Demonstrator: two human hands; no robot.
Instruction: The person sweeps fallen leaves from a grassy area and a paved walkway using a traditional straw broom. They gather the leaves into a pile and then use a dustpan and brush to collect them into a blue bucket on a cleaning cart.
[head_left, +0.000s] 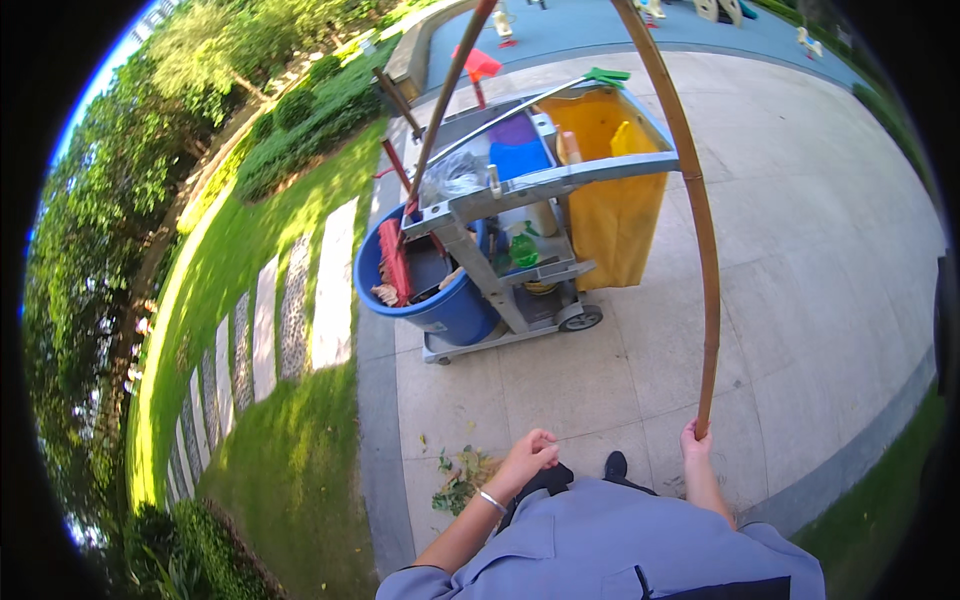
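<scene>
My right hand (697, 441) grips the lower end of a long bamboo pole (699, 225), which rises past the cart's right side and leaves the view at the top. My left hand (532, 456) hovers before my body with loosely curled fingers and nothing visible in it. Close by it, green and dry leafy cuttings (465, 472) lie in a heap on the paving. Ahead stands a grey janitorial cart (487, 277) with a yellow waste bag (619, 225). At its left end sits a blue round bin (442, 319) containing a red brush-like tool (394, 262) and a dustpan.
A green spray bottle (523, 247) stands on the cart's shelf. Across its top lies a pole with a green head (606, 76). Another brown pole (450, 97) rises from the bin end. Lawn with stepping slabs (334, 285) borders the left; blue playground flooring (570, 26) lies beyond.
</scene>
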